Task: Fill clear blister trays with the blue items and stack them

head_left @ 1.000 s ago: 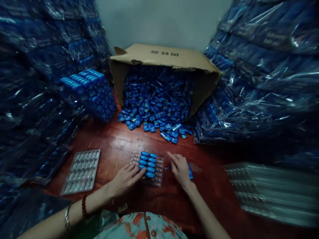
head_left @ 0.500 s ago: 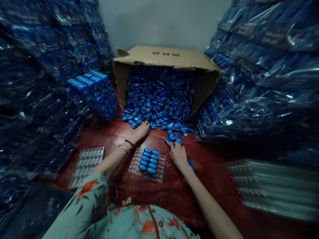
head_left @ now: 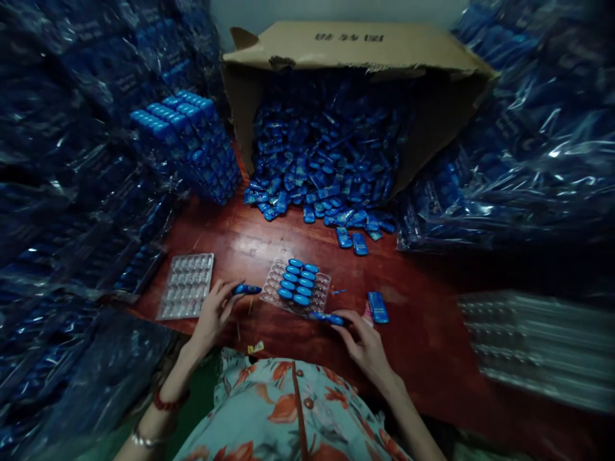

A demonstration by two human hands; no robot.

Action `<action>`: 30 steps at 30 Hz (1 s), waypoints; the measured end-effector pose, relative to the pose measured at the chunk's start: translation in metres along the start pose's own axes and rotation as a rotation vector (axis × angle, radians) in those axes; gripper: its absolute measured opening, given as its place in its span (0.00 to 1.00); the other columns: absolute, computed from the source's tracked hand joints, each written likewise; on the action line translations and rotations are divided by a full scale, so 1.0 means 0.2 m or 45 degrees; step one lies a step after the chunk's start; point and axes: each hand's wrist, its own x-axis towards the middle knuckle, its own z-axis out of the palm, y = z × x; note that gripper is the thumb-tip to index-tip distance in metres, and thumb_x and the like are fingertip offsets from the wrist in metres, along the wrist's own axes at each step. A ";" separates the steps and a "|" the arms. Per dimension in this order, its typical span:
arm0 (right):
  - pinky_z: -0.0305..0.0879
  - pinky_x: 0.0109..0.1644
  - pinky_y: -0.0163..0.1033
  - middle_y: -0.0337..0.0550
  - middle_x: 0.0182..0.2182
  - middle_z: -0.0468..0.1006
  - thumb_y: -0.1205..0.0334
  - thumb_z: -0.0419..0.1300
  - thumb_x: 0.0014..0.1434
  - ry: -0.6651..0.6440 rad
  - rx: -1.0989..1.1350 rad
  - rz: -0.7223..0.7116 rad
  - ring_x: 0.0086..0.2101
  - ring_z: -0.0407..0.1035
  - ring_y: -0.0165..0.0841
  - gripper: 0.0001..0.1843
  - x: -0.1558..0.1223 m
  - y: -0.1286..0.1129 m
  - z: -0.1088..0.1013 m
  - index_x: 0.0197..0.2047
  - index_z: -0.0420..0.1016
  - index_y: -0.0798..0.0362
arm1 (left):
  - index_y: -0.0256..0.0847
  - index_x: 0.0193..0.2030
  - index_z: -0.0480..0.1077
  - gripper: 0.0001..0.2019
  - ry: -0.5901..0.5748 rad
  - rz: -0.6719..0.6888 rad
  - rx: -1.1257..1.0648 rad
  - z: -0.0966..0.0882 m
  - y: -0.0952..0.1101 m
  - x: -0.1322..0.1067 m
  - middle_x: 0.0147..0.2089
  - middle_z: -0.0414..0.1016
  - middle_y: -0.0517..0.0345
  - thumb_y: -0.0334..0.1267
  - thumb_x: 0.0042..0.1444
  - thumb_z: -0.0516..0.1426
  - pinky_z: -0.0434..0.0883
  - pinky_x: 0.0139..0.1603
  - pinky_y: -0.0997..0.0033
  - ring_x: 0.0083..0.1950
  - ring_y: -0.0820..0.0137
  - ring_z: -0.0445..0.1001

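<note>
My left hand point(head_left: 218, 308) pinches a small blue packet point(head_left: 246, 289) just left of a clear plastic tray point(head_left: 272, 286). Closed on another blue packet point(head_left: 327, 318) is my right hand point(head_left: 358, 336), at the tray's front right corner. Rounded blue pieces point(head_left: 301, 299) stand in two rows in the middle of the tray, with bare pockets on both sides of them. One more blue packet point(head_left: 378, 307) lies on the table to the right of my right hand.
Behind the tray, a cardboard box point(head_left: 355, 48) lies open toward me, blue packets point(head_left: 327, 166) spilling out. A clear tray point(head_left: 186, 285) lies left, stacked trays point(head_left: 538, 346) right. Blue stacked blocks point(head_left: 192, 147) and plastic-wrapped piles point(head_left: 519, 166) flank the reddish table point(head_left: 423, 365).
Both hands have drawn back from the spilled packets toward me, each now with a blue packet. The view has tipped downward, and the box sits higher in it.
</note>
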 end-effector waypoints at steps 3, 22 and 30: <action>0.70 0.46 0.39 0.44 0.40 0.75 0.66 0.54 0.62 -0.014 0.029 -0.130 0.41 0.71 0.33 0.13 0.01 -0.07 0.10 0.50 0.66 0.48 | 0.40 0.48 0.69 0.10 0.006 0.007 -0.074 0.05 0.10 -0.11 0.40 0.71 0.55 0.34 0.60 0.52 0.72 0.41 0.71 0.40 0.70 0.72; 0.67 0.29 0.34 0.38 0.26 0.73 0.53 0.58 0.58 -0.006 0.169 0.365 0.25 0.68 0.29 0.11 0.19 -0.12 0.07 0.39 0.68 0.51 | 0.35 0.34 0.68 0.17 -0.108 -0.650 -0.553 0.19 0.13 0.02 0.29 0.72 0.59 0.50 0.51 0.59 0.69 0.32 0.75 0.31 0.72 0.71; 0.63 0.17 0.30 0.33 0.21 0.71 0.45 0.64 0.47 0.039 0.973 1.056 0.18 0.66 0.26 0.27 0.05 -0.08 0.14 0.44 0.66 0.53 | 0.36 0.45 0.66 0.18 -0.263 -0.654 -0.455 0.18 0.14 -0.06 0.30 0.74 0.58 0.49 0.55 0.54 0.70 0.32 0.71 0.30 0.70 0.73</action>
